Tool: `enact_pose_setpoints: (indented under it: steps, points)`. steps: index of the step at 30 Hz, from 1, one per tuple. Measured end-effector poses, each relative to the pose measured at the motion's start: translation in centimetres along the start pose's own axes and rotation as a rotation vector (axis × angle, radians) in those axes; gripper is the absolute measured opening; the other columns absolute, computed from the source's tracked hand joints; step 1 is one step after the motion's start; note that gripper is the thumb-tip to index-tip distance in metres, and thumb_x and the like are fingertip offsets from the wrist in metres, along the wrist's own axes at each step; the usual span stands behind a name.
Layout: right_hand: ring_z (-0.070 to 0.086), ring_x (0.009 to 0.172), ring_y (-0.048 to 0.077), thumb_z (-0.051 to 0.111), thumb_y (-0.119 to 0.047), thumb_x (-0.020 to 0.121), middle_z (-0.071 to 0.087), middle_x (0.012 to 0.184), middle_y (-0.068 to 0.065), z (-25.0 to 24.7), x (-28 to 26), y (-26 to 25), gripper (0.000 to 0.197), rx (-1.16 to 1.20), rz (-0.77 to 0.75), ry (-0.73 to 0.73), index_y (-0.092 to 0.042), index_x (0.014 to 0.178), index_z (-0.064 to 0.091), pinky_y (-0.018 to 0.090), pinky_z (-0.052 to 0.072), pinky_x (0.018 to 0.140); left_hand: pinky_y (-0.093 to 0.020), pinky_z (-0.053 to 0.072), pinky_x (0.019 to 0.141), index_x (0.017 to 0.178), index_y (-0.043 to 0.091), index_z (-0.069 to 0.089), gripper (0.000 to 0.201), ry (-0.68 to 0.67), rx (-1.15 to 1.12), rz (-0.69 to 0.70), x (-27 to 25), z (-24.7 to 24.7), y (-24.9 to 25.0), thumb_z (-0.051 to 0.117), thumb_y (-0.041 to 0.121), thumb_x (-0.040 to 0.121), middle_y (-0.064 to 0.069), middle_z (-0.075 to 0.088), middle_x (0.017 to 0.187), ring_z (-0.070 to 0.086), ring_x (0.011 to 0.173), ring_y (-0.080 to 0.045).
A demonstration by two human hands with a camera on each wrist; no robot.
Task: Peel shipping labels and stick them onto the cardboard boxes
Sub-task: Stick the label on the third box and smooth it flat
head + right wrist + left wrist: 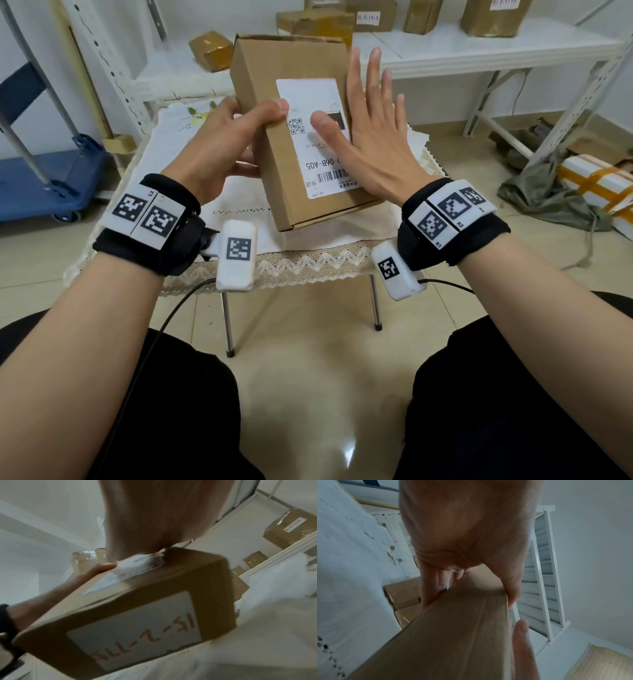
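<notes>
A brown cardboard box (pixel 270 85) is held tilted above a small cloth-covered table (pixel 239 212). My left hand (pixel 226 137) grips its left edge, thumb on the top face and fingers underneath; the left wrist view shows the box side (pixel 453 628) between thumb and fingers. A white shipping label (pixel 308 99) with a QR code and barcode lies on the top face. My right hand (pixel 373 126) lies flat with straight, spread fingers on the label's right part. The right wrist view shows the box end (pixel 211 582) carrying a white handwritten tag (pixel 137 628).
White metal shelves (pixel 462 44) behind the table carry several taped brown parcels (pixel 493 17). A blue trolley (pixel 37 181) stands at the left. A taped white parcel (pixel 596 181) and grey cloth lie on the floor at the right. My knees are at the bottom.
</notes>
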State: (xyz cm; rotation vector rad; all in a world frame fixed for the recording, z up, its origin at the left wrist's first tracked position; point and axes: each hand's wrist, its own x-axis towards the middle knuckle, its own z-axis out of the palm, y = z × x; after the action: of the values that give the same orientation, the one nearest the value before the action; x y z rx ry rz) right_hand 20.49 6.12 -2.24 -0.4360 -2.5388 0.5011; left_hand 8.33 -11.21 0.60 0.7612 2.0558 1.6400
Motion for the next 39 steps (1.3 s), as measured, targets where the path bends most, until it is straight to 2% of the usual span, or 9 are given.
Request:
enact_pose_setpoints:
  steps: [7, 18, 23, 26, 28, 29, 31, 34, 39]
  points:
    - [-0.017, 0.155, 0.035, 0.026, -0.076, 0.093, -0.022, 0.167, 0.015, 0.1, -0.5, -1.2, 0.098, -0.027, -0.043, 0.07, -0.017, 0.162, -0.011, 0.059, -0.008, 0.124, -0.027, 0.057, 0.065, 0.131, 0.025, 0.053, 0.064, -0.095, 0.063, 0.025, -1.0, 0.9, 0.5, 0.068, 0.054, 0.076, 0.003, 0.07, 0.118, 0.076, 0.081, -0.013]
    - [-0.012, 0.156, 0.036, 0.02, -0.08, 0.086, -0.02, 0.168, 0.014, -1.2, 0.8, -0.5, 0.103, 0.195, 0.074, 0.112, -0.019, 0.16, -0.017, 0.059, -0.006, 0.123, -0.033, 0.058, 0.074, 0.131, 0.026, 0.051, 0.05, -0.16, 0.089, 0.028, -1.3, 0.8, 0.3, 0.07, 0.048, 0.09, 0.002, 0.071, 0.121, 0.076, 0.084, -0.016]
    - [0.044, 0.14, 0.014, 0.034, -0.067, 0.1, 0.047, 0.156, 0.001, -1.8, 1.0, -0.1, 0.093, 0.633, 0.307, -0.053, -0.025, 0.157, -0.027, 0.04, 0.022, 0.123, -0.033, 0.058, 0.081, 0.139, 0.021, 0.055, 0.048, -0.154, -0.007, 0.013, -0.7, -0.6, 0.4, 0.056, 0.048, 0.099, 0.002, 0.075, 0.12, 0.075, 0.097, -0.02]
    - [0.047, 0.137, 0.01, 0.041, -0.069, 0.097, 0.051, 0.149, -0.013, -1.3, 1.1, 0.2, 0.095, 0.73, 0.385, -0.086, -0.025, 0.161, -0.015, 0.038, 0.033, 0.119, -0.026, 0.055, 0.078, 0.131, 0.021, 0.062, 0.043, -0.143, -0.019, 0.008, -0.2, -0.8, 0.0, 0.048, 0.05, 0.103, 0.008, 0.078, 0.105, 0.073, 0.081, -0.007]
    - [0.055, 0.125, 0.005, 0.044, -0.064, 0.1, 0.055, 0.13, -0.028, -0.9, 1.0, 0.1, 0.09, 0.771, 0.408, -0.093, -0.023, 0.163, -0.006, 0.031, 0.042, 0.109, -0.028, 0.052, 0.089, 0.136, 0.021, 0.059, 0.053, -0.109, 0.007, -0.008, 0.0, -0.5, -0.3, 0.044, 0.059, 0.102, 0.011, 0.075, 0.115, 0.072, 0.095, -0.005]
    - [0.059, 0.12, 0.004, 0.046, -0.066, 0.097, 0.059, 0.125, -0.026, -0.6, 0.9, 0.2, 0.092, 0.781, 0.407, -0.097, -0.023, 0.163, -0.001, 0.032, 0.047, 0.105, -0.033, 0.048, 0.102, 0.147, 0.022, 0.05, 0.067, -0.063, 0.033, -0.011, 0.3, -0.4, -0.3, 0.043, 0.067, 0.098, 0.009, 0.066, 0.136, 0.065, 0.118, -0.007]
    - [0.062, 0.122, 0.011, 0.052, -0.079, 0.082, 0.062, 0.137, -0.012, -0.1, 0.8, -0.1, 0.104, 0.762, 0.396, -0.103, -0.025, 0.161, 0.01, 0.042, 0.05, 0.107, -0.044, 0.024, 0.125, 0.162, 0.024, 0.02, 0.086, 0.096, 0.168, 0.042, 0.4, 0.1, 0.0, 0.04, 0.074, 0.094, 0.004, 0.02, 0.169, 0.024, 0.154, -0.013]
    - [0.056, 0.133, 0.021, 0.051, -0.09, 0.069, 0.054, 0.149, -0.001, 0.5, 0.7, -0.5, 0.119, 0.721, 0.356, -0.15, -0.026, 0.161, 0.008, 0.049, 0.043, 0.113, -0.047, 0.003, 0.128, 0.164, 0.02, 0.002, 0.081, 0.226, 0.428, 0.299, -1.0, 1.9, 0.9, 0.036, 0.061, 0.103, -0.001, -0.015, 0.17, -0.008, 0.158, -0.02]
    - [0.025, 0.153, 0.017, 0.041, -0.073, 0.092, 0.016, 0.17, 0.0, 0.2, -0.1, -2.1, 0.099, 0.716, 0.273, -0.157, -0.021, 0.164, -0.003, 0.044, 0.025, 0.125, -0.053, -0.011, 0.125, 0.163, 0.015, -0.006, 0.093, 0.173, 0.803, 0.487, -2.2, 5.3, 0.1, 0.02, 0.073, 0.095, -0.009, -0.02, 0.169, -0.02, 0.155, -0.028]
